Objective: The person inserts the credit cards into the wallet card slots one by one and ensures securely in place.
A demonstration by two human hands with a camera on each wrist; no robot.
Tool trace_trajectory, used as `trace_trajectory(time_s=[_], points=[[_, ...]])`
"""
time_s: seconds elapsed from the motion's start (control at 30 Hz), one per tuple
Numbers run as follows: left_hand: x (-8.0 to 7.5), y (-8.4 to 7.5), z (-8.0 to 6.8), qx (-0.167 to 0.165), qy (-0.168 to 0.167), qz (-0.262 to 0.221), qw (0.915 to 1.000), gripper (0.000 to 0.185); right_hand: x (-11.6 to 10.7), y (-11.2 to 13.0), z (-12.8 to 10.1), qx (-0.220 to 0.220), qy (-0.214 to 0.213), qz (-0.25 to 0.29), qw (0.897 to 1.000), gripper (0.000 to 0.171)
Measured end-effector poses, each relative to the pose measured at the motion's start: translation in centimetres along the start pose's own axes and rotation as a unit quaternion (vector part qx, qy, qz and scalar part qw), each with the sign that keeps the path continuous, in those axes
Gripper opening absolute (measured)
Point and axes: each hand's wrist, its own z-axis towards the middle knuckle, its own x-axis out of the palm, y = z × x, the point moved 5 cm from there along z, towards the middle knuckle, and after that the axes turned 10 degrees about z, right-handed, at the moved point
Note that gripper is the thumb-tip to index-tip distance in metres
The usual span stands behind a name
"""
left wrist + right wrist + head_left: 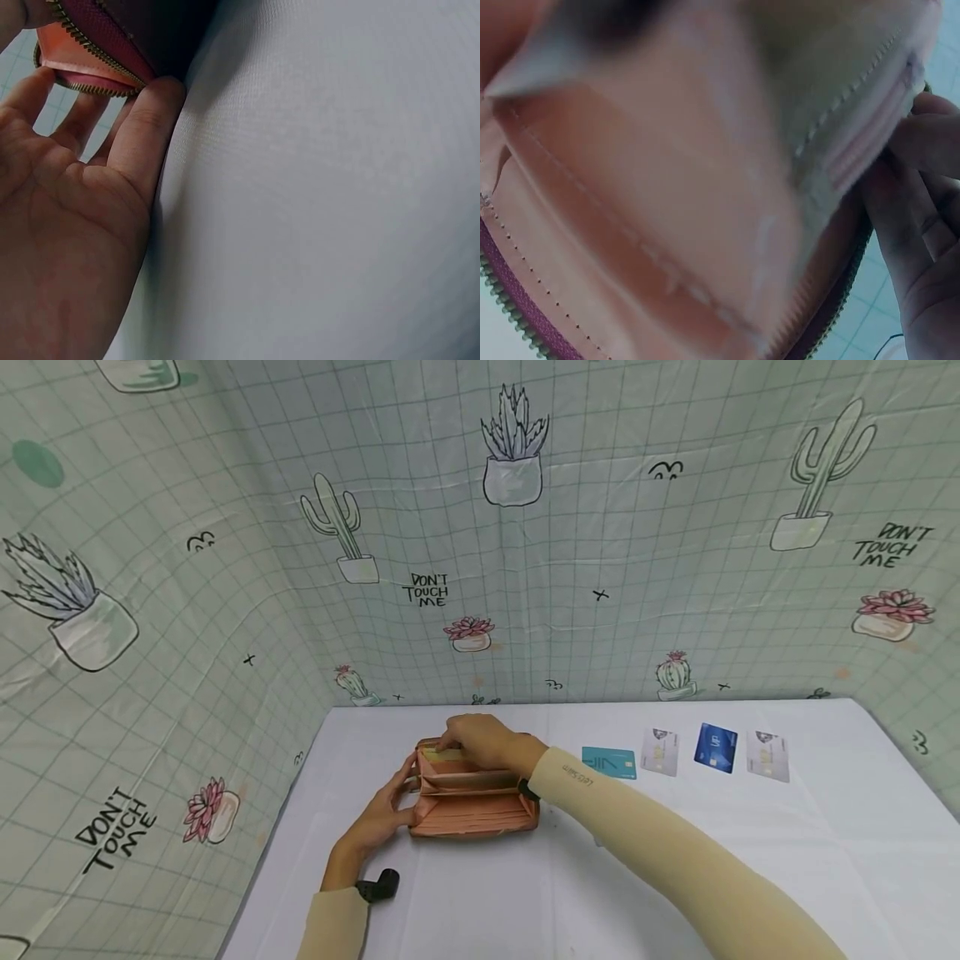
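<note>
A peach-lined zip-around wallet stands spread open on the white table, its compartments facing up. My left hand grips its left end, thumb near the front and fingers farther back. Brass zipper teeth on dark red tape run beside those fingers in the left wrist view. Over the rear compartment, my right hand reaches in with bent fingers. A yellowish flat piece shows just below them; whether they pinch it is hidden. The right wrist view shows the wallet's stitched lining, partly blurred.
Right of the wallet lie a teal card, a grey card, a blue card and another grey card. A patterned cloth hangs behind the table. Something small pokes out under the right forearm.
</note>
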Motion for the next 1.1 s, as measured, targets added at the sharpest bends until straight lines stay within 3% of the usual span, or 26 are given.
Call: trace_trajectory(time_s=[0.2, 0.5, 1.1], points=[[0.0, 0.1, -0.1, -0.002, -0.001, -0.006, 1.0, 0.107, 0.2, -0.1, -0.2, 0.007, -0.003, 0.001, 1.0, 0.032], [-0.1, 0.2, -0.1, 0.004, 0.003, 0.002, 1.0, 0.105, -0.3, -0.7, -1.2, -0.017, -0.014, 0.096, 0.995, 0.038], [-0.1, 0.1, 0.1, -0.004, 0.01, 0.002, 0.9999, 0.105, -0.1, -0.7, -1.6, -0.004, 0.014, 0.096, 0.995, 0.035]])
